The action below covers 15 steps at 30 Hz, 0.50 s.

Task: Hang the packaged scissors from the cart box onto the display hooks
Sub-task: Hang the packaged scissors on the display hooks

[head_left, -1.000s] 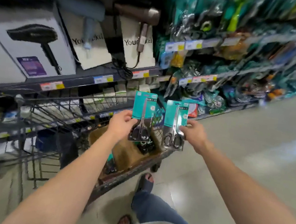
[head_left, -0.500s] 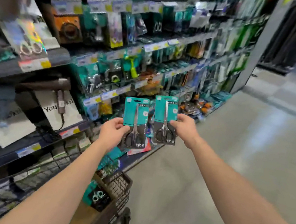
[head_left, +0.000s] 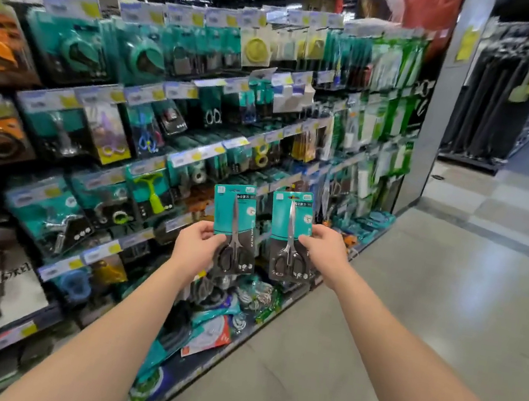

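Presently, two teal-carded packs are held upright, side by side but apart, in front of the display rack (head_left: pixel 194 151). Left scissors pack (head_left: pixel 235 220) is gripped at its left edge by the left hand (head_left: pixel 194 251). Right scissors pack (head_left: pixel 290 225) is pinched at its right edge by the right hand (head_left: pixel 324 249). Fingers (head_left: pixel 307 240) are curled onto the card on both sides. Neither pack is hung yet. Grey floor (head_left: pixel 412 310) is noted to the right.

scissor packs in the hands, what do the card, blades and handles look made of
On the left pack and right pack the backing looks like teal printed card. A clear plastic cover is likely but not plainly visible. The blades are grey and shiny, likely steel. The handles are black and smooth, probably plastic.
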Each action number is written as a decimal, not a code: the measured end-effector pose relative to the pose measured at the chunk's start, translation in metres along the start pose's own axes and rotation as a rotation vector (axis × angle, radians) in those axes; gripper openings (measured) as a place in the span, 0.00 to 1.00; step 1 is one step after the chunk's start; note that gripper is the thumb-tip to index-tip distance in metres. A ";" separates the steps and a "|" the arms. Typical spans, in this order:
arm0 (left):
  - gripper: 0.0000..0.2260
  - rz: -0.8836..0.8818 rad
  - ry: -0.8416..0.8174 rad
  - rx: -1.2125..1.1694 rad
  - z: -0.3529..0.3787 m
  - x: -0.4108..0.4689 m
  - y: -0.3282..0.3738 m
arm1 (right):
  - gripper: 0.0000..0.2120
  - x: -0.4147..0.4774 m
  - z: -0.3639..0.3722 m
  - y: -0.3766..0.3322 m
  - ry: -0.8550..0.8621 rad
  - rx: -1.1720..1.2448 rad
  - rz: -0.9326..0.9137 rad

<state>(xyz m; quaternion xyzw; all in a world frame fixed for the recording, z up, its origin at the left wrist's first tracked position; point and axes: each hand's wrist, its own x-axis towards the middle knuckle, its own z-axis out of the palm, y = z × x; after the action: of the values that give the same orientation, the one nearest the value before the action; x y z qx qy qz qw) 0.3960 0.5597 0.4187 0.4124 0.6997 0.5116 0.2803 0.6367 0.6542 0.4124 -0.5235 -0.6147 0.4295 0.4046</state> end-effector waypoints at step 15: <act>0.05 0.048 0.060 0.081 0.102 0.185 0.035 | 0.10 0.225 -0.032 0.004 -0.053 -0.052 -0.041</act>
<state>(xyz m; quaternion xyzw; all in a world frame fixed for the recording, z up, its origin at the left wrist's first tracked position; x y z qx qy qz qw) 0.3963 0.7738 0.4248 0.4246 0.7177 0.5017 0.2299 0.6402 0.8811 0.4292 -0.5096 -0.6466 0.4186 0.3833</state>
